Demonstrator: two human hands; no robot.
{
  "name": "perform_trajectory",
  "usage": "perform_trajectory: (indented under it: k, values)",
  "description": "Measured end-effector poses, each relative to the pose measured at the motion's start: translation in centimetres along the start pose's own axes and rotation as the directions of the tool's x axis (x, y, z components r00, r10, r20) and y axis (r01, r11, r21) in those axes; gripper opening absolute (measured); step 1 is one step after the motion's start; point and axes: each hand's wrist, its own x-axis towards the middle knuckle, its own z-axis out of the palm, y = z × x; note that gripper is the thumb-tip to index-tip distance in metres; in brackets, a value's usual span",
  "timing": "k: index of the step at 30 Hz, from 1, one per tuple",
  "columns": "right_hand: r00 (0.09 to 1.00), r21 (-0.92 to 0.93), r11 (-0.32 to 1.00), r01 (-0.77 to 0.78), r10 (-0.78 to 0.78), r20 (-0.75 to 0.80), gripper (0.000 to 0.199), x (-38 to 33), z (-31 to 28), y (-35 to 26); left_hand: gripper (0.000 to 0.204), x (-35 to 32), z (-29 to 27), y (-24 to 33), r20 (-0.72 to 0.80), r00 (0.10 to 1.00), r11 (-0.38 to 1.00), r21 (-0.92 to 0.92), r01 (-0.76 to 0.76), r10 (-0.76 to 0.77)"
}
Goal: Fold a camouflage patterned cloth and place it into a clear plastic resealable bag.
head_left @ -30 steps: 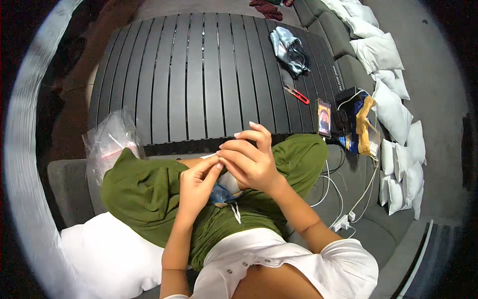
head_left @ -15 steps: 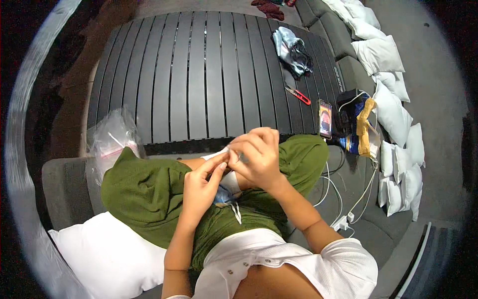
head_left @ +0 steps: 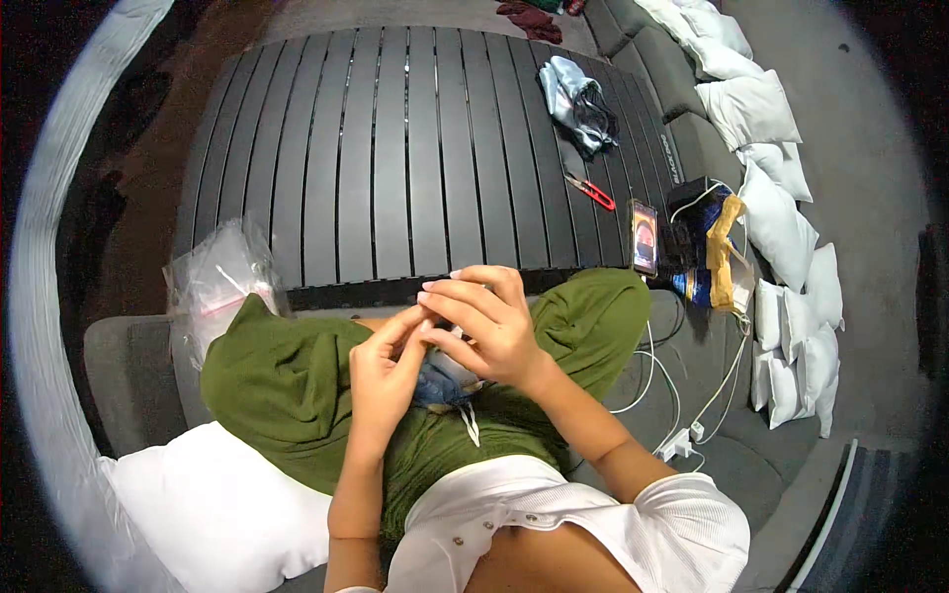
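Above my lap, my left hand (head_left: 384, 371) is closed in a pinch, thumb against fingertips; whatever it holds is too small to make out. My right hand (head_left: 489, 331) meets it from the right, fingers stretched and slightly bent, thumb apart from the index finger. Its tips touch or nearly touch the left fingertips. Below the hands, a blue cloth piece (head_left: 435, 388) lies on my green trousers (head_left: 287, 395), partly hidden by my wrists. Two white cord ends (head_left: 472, 427) hang just under it.
A black slatted table (head_left: 395, 158) stands ahead, bearing red-handled thread snips (head_left: 591, 191), bunched light-blue cloth (head_left: 578, 104) and an upright phone (head_left: 645, 239). A clear plastic bag (head_left: 227, 277) lies left. White cushions (head_left: 751, 109), white cables (head_left: 657, 371) and a yellow-blue packet (head_left: 727, 247) are at right.
Both hands have shifted slightly left. My right fingers have straightened from a curled pinch, and the thumb has come away from the index finger. The left hand stays pinched.
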Motion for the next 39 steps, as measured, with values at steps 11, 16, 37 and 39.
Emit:
perform_trajectory:
  k: [11, 16, 37, 39]
  values:
    - [0.997, 0.012, 1.000, 0.012, -0.011, -0.075, 0.019, -0.8, 0.6, 0.7, 0.019, -1.0, 0.6, 0.3, -0.003, 1.000, 0.997, 0.076, 0.012, -0.012]
    - [0.996, -0.003, 1.000, 0.019, -0.019, -0.090, 0.019, -0.6, 0.4, -0.3, 0.023, -1.0, 0.4, 0.4, -0.012, 1.000, 0.999, 0.050, -0.007, 0.008]
    - [0.527, 0.810, 0.333, -0.483, 0.849, -0.035, 0.014, -1.6, 0.1, 4.7, 0.022, -0.6, -1.2, 0.2, -0.049, 0.999, 1.000, 0.031, -0.002, 0.003]
    - [0.533, 0.816, 0.340, -0.467, 0.845, -0.048, 0.014, -1.7, -0.3, 5.5, 0.024, -0.4, -1.8, 1.5, -0.088, 0.996, 0.998, -0.059, 0.007, -0.012]
